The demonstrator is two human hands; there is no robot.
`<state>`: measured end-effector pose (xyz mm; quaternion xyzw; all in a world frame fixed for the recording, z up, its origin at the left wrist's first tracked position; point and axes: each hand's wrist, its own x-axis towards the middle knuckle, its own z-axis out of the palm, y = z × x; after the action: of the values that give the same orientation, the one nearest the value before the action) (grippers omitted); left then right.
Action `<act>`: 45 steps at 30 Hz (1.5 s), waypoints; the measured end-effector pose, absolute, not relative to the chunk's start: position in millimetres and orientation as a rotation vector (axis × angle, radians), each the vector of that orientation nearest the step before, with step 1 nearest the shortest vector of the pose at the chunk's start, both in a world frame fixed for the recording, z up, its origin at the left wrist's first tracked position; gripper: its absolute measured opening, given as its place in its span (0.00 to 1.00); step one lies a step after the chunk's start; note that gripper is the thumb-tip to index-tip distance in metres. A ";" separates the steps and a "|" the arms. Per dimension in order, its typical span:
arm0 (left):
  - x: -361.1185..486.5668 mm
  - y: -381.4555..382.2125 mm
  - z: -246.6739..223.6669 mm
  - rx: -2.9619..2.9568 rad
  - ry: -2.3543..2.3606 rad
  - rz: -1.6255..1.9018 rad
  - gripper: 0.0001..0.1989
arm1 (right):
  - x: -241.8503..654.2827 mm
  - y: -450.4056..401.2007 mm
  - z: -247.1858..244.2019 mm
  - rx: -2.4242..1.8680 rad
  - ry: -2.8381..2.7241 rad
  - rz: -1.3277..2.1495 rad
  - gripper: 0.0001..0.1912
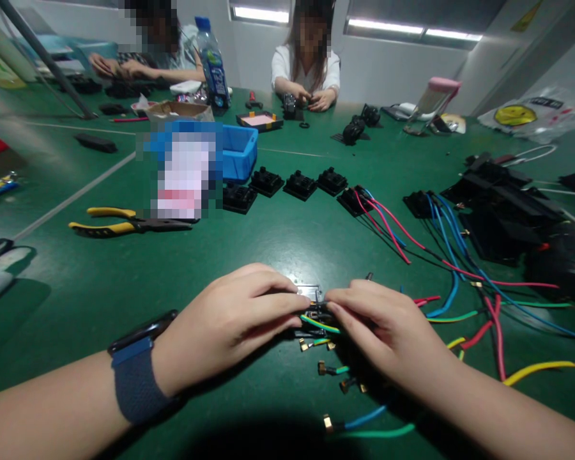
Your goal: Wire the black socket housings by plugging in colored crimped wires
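My left hand [242, 319], with a dark watch on its wrist, is closed at the left side of a small black part [311, 329] on the green table. From the right, my right hand [378, 313] pinches a thin dark piece at the same part. A green-yellow wire [319, 324] runs between the two hands. Fingers cover much of the black part. Wires with brass terminals [328, 423] lie just below, partly under my right hand.
Pliers [110, 225] with yellow handles lie at left, near a blurred phone and a blue bin [239, 153]. Black sockets [299, 184] form a row ahead. Red and blue wires [453, 236] spread at right. Two people sit across the table [287, 243].
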<state>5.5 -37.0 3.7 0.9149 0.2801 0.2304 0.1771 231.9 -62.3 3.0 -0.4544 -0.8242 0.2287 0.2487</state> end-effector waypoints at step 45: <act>5.2 -36.0 3.1 2.593 0.810 0.627 0.13 | 230.7 -61.6 5.4 -1.247 -2.256 0.584 0.10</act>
<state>5.2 -36.0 3.1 0.9156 0.2859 0.2213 0.1761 230.7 -61.6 5.4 -0.4573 -0.8271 0.2141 0.2468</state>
